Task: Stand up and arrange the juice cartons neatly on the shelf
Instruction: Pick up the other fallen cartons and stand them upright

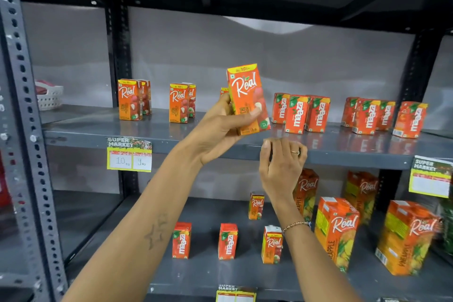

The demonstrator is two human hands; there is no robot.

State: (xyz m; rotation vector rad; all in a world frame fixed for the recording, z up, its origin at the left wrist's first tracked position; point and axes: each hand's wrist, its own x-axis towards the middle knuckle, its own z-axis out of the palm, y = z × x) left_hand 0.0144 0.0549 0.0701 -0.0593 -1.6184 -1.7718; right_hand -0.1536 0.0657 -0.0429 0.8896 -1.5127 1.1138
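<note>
My left hand [218, 127] grips a small orange Real litchi carton [247, 98], held upright just above the front of the middle shelf [171, 135]. My right hand [282, 167] rests its curled fingers on that shelf's front edge and holds nothing. Two pairs of Real cartons [130, 99] [180, 103] stand to the left on this shelf. Another carton [224, 91] peeks out behind the held one. Red Maaza cartons stand in two groups [301, 114] [384, 116] to the right.
The lower shelf [220, 274] carries two small Maaza cartons [181, 240], small Real cartons [272, 244] and large Real pineapple cartons [335, 230]. Price labels [129, 154] hang on shelf edges. A white basket [49, 97] sits far left. A perforated upright [27, 130] frames the left side.
</note>
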